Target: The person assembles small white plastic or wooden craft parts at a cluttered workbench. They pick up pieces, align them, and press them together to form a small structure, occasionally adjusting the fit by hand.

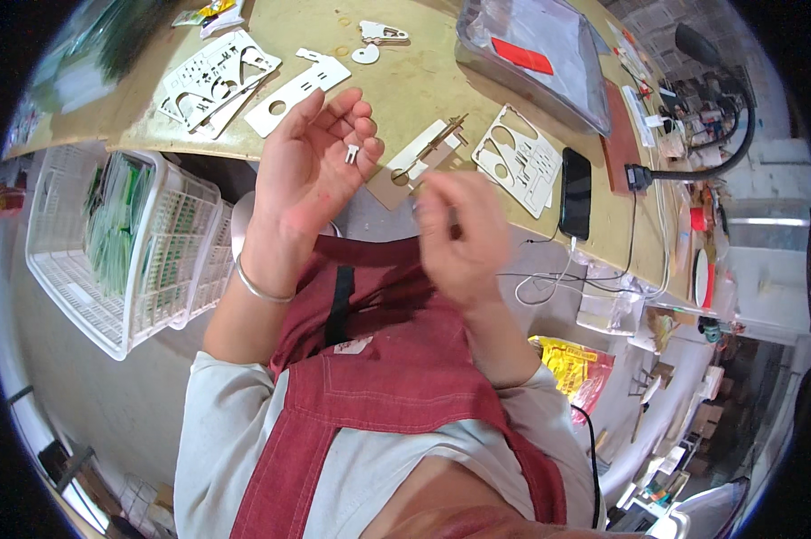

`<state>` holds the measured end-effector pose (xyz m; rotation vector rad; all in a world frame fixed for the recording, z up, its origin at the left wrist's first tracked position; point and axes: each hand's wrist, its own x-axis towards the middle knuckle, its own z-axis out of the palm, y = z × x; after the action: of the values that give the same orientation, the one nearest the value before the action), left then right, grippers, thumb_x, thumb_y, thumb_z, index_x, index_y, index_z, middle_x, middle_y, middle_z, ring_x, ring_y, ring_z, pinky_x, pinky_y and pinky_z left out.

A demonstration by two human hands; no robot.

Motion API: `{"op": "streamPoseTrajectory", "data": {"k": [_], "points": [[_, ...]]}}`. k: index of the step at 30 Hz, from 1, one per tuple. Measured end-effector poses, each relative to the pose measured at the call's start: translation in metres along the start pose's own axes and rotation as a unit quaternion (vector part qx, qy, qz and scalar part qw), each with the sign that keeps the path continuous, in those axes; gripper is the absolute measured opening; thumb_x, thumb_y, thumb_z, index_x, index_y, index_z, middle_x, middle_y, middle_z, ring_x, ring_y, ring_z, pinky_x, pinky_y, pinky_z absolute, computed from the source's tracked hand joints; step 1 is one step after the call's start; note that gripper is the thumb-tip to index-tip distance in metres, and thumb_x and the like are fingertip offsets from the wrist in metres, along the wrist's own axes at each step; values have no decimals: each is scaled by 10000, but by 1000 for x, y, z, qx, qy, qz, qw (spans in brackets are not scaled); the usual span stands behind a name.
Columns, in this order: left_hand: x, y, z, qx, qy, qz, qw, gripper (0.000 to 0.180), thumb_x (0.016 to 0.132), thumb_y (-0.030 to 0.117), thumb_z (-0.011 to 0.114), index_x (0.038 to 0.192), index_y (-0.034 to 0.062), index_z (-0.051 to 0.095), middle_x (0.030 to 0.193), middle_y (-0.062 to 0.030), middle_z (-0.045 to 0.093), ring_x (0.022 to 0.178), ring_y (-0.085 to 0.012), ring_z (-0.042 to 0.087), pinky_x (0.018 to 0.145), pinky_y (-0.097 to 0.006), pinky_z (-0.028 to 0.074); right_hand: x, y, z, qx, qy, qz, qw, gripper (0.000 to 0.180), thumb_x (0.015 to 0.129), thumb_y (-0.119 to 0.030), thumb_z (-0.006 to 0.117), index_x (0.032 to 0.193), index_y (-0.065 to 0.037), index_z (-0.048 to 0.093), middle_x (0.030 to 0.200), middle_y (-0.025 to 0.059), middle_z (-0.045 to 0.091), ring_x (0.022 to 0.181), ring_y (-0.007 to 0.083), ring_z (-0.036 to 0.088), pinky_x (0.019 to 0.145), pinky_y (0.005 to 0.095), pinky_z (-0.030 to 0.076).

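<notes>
My left hand (308, 166) is palm up over the table's near edge, its fingers curled. On those fingers rests a small white notched piece (352, 154). To the right, my right hand (466, 235) is smeared by motion, with its fingers curled in; whatever they hold, if anything, is hidden. Just beyond it, at the table's edge, lies a flat cut board with a round hole (389, 190), with thin brown parts (443, 136) on top. Another white board with a round hole (311, 87) lies past my left hand.
White cut-out sheets (515, 153) and a black phone (576, 193) lie right, by a clear bin (594, 103) holding a red piece (522, 56). More cut-out sheets (217, 76) and small white parts (383, 34) lie farther off. White plastic baskets (122, 337) stand left. Cables (633, 234) hang right.
</notes>
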<state>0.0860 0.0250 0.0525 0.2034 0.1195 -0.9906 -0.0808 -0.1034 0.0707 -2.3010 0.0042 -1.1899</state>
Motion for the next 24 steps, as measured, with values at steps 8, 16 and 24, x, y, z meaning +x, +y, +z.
{"op": "streamPoseTrajectory", "data": {"k": [8,16,24], "points": [[-52,-31,-4,68,-63,55,994,408,1140,342,558,1261,-26,687,1188,-161,728,1078,-279,688,1028,-420,548,-16,-34,33,52,-12,56,997,128,953,-128,772,1037,-65,699,933,89,644,698,294,663,629,390,550],[-70,-57,12,160,-64,98,980,442,1159,327,485,1343,-44,640,1368,-209,684,1306,-327,643,1155,-451,486,-29,-34,10,-26,-36,35,998,135,907,-98,737,1028,-64,688,909,101,634,746,299,679,658,397,558],[-68,-97,31,283,-57,156,945,389,1163,249,471,1365,-44,627,1385,-193,679,1372,-305,619,1161,-420,477,-39,-26,-16,72,-18,107,991,213,910,-5,731,1115,-50,694,970,131,692,790,367,707,660,454,568]]}}
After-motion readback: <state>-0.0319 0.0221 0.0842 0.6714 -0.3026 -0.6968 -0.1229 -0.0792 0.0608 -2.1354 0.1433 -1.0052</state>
